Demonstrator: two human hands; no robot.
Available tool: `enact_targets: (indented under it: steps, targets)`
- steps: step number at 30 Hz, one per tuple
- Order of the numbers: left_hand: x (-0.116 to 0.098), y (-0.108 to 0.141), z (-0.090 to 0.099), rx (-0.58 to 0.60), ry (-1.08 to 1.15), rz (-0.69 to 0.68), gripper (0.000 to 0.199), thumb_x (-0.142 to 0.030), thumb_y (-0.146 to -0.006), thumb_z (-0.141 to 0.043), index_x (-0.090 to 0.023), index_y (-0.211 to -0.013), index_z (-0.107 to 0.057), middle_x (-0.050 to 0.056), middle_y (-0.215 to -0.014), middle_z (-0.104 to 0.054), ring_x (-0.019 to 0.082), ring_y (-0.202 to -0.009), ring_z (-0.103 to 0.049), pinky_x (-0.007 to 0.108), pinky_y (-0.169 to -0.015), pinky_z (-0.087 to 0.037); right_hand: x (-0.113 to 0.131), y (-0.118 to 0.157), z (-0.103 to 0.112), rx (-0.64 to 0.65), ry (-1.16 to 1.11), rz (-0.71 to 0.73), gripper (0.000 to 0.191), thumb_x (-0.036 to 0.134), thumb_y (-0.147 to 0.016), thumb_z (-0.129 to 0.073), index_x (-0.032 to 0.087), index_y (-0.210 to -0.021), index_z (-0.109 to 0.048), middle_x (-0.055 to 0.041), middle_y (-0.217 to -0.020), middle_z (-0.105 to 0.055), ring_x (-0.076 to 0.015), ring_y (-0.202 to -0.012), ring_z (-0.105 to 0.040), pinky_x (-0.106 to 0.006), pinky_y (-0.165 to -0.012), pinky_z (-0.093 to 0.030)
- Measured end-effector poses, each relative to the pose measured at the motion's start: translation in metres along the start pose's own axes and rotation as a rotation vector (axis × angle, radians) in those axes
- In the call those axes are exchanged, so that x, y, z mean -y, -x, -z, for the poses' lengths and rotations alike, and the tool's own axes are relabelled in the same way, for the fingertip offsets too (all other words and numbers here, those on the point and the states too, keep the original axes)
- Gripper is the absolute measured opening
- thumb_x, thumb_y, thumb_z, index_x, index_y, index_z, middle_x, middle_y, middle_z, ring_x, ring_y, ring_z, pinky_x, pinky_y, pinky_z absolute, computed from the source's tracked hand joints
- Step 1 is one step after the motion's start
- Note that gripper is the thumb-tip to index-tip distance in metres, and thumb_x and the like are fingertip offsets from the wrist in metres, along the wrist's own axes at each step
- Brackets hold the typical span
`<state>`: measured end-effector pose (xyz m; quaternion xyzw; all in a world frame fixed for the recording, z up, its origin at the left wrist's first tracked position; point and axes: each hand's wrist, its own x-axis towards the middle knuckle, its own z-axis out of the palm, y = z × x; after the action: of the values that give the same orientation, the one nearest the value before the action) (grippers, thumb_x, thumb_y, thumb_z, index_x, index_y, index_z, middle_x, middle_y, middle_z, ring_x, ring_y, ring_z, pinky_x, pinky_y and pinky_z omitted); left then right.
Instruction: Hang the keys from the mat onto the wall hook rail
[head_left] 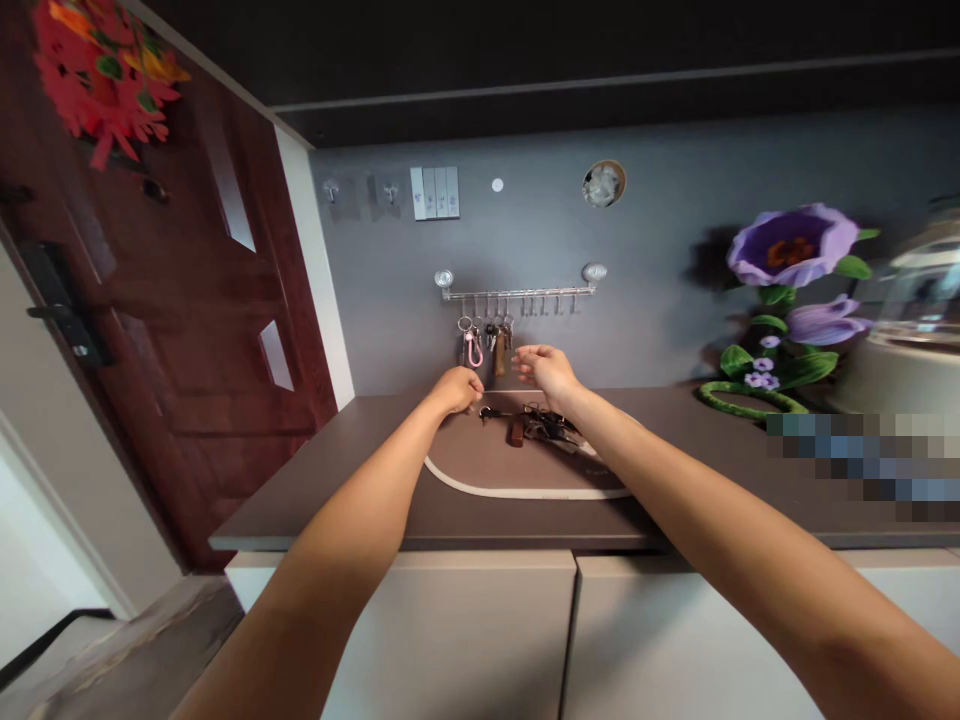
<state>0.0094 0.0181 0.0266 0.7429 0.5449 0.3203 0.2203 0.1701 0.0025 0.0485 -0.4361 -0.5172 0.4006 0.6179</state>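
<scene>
My left hand [456, 390] is just above the left part of a brown oval mat [480, 470] with a white rim. Its fingers are pinched together; whatever may be in them is too small to make out. Beside the hanging keys, my right hand [547, 374] is raised with its fingers apart and nothing visible in them. A metal hook rail [517, 293] on the wall carries several key rings, among them a pink carabiner [474, 350] and a brown key fob [500, 355]. On the mat lies a pile of keys [551, 428] with a reddish-brown fob [517, 432], partly behind my right wrist.
Purple artificial flowers [791, 255] and a glass-topped container [919, 310] stand to the right on the counter [360, 490]. A dark shelf [600, 60] overhangs it. Light switches [435, 193] are on the wall. A dark red door [172, 300] is at the left.
</scene>
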Motion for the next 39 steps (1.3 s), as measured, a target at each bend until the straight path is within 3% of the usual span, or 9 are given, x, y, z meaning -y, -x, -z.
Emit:
enact_targets:
  steps: [3, 9, 13, 31, 39]
  targets:
    - [0.0, -0.001, 0.0, 0.023, -0.061, -0.034, 0.017, -0.007, -0.064, -0.06, -0.01, -0.08, -0.064, 0.002, -0.059, -0.06, 0.009, -0.049, -0.053, 0.02, -0.054, -0.043, -0.01, 0.012, 0.004, 0.063, 0.131, 0.088, 0.007, 0.017, -0.073, -0.05, 0.015, -0.078, -0.055, -0.0054, -0.075, -0.064, -0.0113, -0.067, -0.058, -0.025, -0.066, -0.044]
    - [0.006, -0.004, -0.001, 0.027, -0.209, -0.053, 0.021, -0.01, -0.063, -0.062, -0.012, -0.084, -0.066, 0.004, -0.072, -0.065, 0.011, -0.062, -0.055, 0.021, -0.063, -0.042, -0.026, 0.019, 0.014, 0.148, 0.689, 0.329, 0.016, 0.014, -0.073, -0.049, 0.016, -0.085, -0.06, -0.0048, -0.076, -0.065, -0.015, -0.073, -0.058, -0.028, -0.073, -0.041]
    - [0.011, -0.004, -0.004, 0.043, -0.248, -0.054, 0.023, -0.013, -0.062, -0.065, -0.013, -0.085, -0.067, 0.004, -0.071, -0.065, 0.012, -0.064, -0.055, 0.021, -0.066, -0.041, -0.031, 0.018, 0.014, 0.19, 0.86, 0.372, 0.02, 0.013, -0.073, -0.048, 0.017, -0.087, -0.062, -0.0057, -0.08, -0.066, -0.0159, -0.074, -0.058, -0.026, -0.072, -0.041]
    - [0.004, 0.004, -0.004, 0.092, -0.381, -0.086, 0.013, -0.017, -0.068, -0.054, -0.012, -0.073, -0.066, 0.003, -0.066, -0.062, 0.01, -0.058, -0.049, 0.021, -0.057, -0.036, -0.032, 0.02, 0.01, 0.245, 0.986, 0.385, 0.021, 0.016, -0.077, -0.048, 0.015, -0.092, -0.063, -0.0063, -0.089, -0.066, -0.0145, -0.082, -0.06, -0.022, -0.076, -0.041]
    - [-0.003, 0.006, 0.004, 0.065, -0.268, -0.118, 0.012, -0.015, -0.07, -0.053, -0.012, -0.072, -0.064, 0.003, -0.066, -0.062, 0.01, -0.058, -0.051, 0.022, -0.06, -0.038, -0.034, 0.019, 0.01, 0.253, 0.992, 0.389, 0.021, 0.017, -0.077, -0.048, 0.015, -0.091, -0.063, -0.0074, -0.089, -0.066, -0.0162, -0.085, -0.059, -0.024, -0.078, -0.041]
